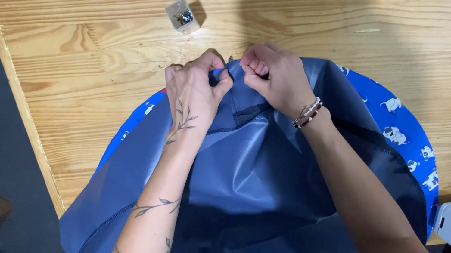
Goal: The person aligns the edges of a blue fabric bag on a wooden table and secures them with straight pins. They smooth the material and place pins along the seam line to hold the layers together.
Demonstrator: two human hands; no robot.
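Both your hands pinch the far edge of the blue fabric [245, 172] at upper centre of the frame: left hand [192, 92] and right hand [275, 78] closed tight on the fold, almost touching. The cloth spreads from there toward the bottom; the pin box [181, 16] sits just above, nearer your left.

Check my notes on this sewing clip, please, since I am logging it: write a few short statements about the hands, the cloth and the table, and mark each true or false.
1. Both hands pinch the far edge of the grey-blue cloth. True: left hand, right hand.
2. The small clear pin box lies on the cloth. False: it stands on the wooden table, beyond the cloth.
3. A bracelet is on the right wrist. True.
4. The bright blue printed fabric lies on top of the grey-blue cloth. False: it lies beneath, showing at the edges.
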